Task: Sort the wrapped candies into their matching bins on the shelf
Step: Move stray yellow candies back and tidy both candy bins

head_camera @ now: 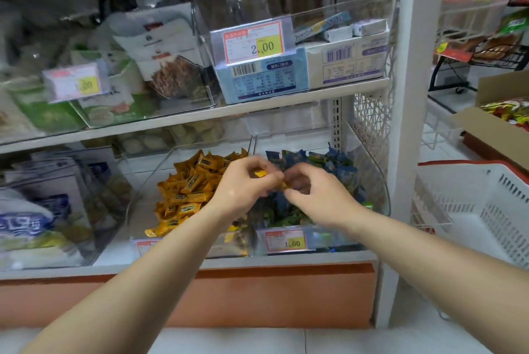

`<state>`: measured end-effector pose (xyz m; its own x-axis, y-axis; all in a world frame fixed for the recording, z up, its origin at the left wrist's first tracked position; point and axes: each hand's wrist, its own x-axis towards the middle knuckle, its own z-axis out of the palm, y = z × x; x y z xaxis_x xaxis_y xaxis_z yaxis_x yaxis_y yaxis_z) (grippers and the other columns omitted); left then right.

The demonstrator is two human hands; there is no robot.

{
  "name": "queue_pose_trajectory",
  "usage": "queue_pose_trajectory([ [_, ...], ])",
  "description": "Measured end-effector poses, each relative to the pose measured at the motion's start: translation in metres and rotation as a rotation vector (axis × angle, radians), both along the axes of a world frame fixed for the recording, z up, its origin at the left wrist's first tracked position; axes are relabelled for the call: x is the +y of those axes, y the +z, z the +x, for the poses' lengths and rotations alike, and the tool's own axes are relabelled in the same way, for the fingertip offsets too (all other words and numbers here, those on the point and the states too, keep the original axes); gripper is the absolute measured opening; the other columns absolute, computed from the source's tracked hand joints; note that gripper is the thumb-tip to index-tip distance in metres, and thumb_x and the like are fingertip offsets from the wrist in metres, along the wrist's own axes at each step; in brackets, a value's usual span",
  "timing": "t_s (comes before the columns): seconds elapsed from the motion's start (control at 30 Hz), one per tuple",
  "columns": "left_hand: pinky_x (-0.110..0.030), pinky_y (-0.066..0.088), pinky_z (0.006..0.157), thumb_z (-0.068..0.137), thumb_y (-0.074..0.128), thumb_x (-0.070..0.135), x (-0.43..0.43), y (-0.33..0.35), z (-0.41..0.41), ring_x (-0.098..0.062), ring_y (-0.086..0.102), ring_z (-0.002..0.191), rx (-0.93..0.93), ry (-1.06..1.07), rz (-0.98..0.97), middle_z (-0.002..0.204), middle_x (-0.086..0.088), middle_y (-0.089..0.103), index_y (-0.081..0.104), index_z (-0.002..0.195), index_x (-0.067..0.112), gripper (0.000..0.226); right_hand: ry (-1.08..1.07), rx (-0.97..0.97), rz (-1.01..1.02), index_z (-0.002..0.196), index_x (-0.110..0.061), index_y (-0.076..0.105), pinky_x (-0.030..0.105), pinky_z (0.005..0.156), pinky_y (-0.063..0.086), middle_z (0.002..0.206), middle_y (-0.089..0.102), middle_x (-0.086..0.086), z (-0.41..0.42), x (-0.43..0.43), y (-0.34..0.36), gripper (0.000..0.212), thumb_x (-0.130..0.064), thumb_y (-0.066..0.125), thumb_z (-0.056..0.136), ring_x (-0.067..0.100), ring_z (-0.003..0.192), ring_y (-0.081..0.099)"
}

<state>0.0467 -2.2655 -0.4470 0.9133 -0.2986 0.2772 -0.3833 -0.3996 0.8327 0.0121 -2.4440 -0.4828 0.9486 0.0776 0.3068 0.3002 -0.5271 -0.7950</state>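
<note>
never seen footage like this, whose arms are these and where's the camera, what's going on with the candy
There is no machine here. A person wears one wide-angle camera on the head, looking forward and down, so the two bare arms are their own. In front is a white shop shelf. On its lower level stand two clear bins, one heaped with orange-yellow wrapped candies, the other with blue and green wrapped candies. Both hands are over the blue-green heap. The left hand pinches a yellow wrapped candy. The right hand has curled fingers; whether it holds anything is too blurred to tell. A white plastic basket sits at the right.
</note>
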Motion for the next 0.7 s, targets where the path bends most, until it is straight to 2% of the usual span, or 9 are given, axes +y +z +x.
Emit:
queue_pose_trajectory([
  [0.07,-0.018,0.054,0.073,0.085,0.076,0.027,0.024,0.005,0.001,-0.003,0.067,0.085,-0.209,0.141,0.199,0.087,0.016,0.071,0.072,0.086,0.031,0.005,0.059,0.002,-0.114,0.121,-0.034,0.062,0.018,0.084,0.049,0.110,0.066,-0.020,0.004,0.008,-0.001,0.032,-0.036,0.065,0.089,-0.005,0.093,0.060],
  [0.13,-0.022,0.053,0.083,0.087,0.073,0.027,0.046,0.013,0.008,-0.002,0.065,0.094,-0.347,0.242,0.378,0.103,0.018,0.071,0.074,0.099,0.031,0.013,0.069,-0.013,-0.262,0.127,-0.030,0.061,0.023,0.087,0.049,0.120,0.064,-0.015,0.007,0.012,-0.002,0.040,-0.043,0.062,0.089,0.001,0.101,0.058],
  [0.23,-0.024,0.045,0.091,0.089,0.070,0.032,0.073,0.022,0.022,-0.014,0.062,0.111,-0.238,0.298,0.583,0.129,0.004,0.066,0.066,0.128,0.025,0.040,0.018,-0.040,-0.405,0.127,-0.029,0.061,0.031,0.087,0.051,0.123,0.063,-0.012,0.010,0.007,-0.005,0.042,-0.049,0.058,0.089,0.010,0.109,0.060],
  [0.3,-0.027,0.044,0.094,0.090,0.069,0.035,0.078,0.021,0.027,-0.018,0.059,0.120,-0.181,0.308,0.662,0.136,0.001,0.062,0.060,0.135,0.024,0.048,-0.016,-0.054,-0.490,0.125,-0.030,0.062,0.033,0.086,0.052,0.122,0.064,-0.010,0.010,0.000,-0.008,0.042,-0.050,0.057,0.089,0.013,0.109,0.060],
  [0.37,-0.030,0.045,0.098,0.091,0.066,0.036,0.070,0.016,0.022,-0.018,0.058,0.123,-0.222,0.271,0.666,0.136,0.002,0.062,0.059,0.135,0.024,0.046,-0.050,-0.026,-0.543,0.124,-0.029,0.063,0.033,0.085,0.052,0.122,0.064,-0.006,0.011,-0.013,-0.011,0.041,-0.048,0.059,0.089,0.017,0.108,0.061],
  [0.47,-0.024,0.046,0.092,0.091,0.061,0.042,0.042,0.001,0.001,-0.010,0.058,0.116,-0.359,0.138,0.677,0.128,0.007,0.063,0.060,0.130,0.029,0.041,-0.114,0.074,-0.542,0.127,-0.023,0.062,0.035,0.089,0.050,0.127,0.063,0.005,0.014,-0.040,-0.015,0.042,-0.039,0.061,0.087,0.027,0.116,0.059],
  [0.53,-0.026,0.048,0.092,0.091,0.058,0.046,0.026,-0.011,-0.013,-0.010,0.058,0.113,-0.416,0.031,0.779,0.126,0.009,0.063,0.060,0.129,0.030,0.042,-0.123,0.182,-0.577,0.126,-0.020,0.059,0.035,0.089,0.049,0.127,0.062,0.010,0.017,-0.052,-0.019,0.043,-0.037,0.061,0.087,0.031,0.117,0.057],
  [0.63,-0.036,0.038,0.108,0.092,0.050,0.054,0.013,-0.026,-0.026,-0.013,0.060,0.112,-0.539,-0.055,1.025,0.122,0.009,0.066,0.062,0.127,0.030,0.044,-0.035,0.367,-0.804,0.138,-0.027,0.046,0.031,0.083,0.045,0.133,0.059,0.008,0.028,-0.056,-0.024,0.061,-0.056,0.059,0.085,0.029,0.115,0.058],
  [0.7,-0.041,0.031,0.114,0.093,0.045,0.054,0.011,-0.032,-0.030,-0.013,0.062,0.110,-0.573,-0.042,1.063,0.118,0.008,0.068,0.065,0.122,0.029,0.043,0.006,0.460,-0.797,0.148,-0.032,0.031,0.033,0.091,0.045,0.143,0.053,0.006,0.036,-0.052,-0.027,0.084,-0.069,0.059,0.078,0.028,0.121,0.055],
])
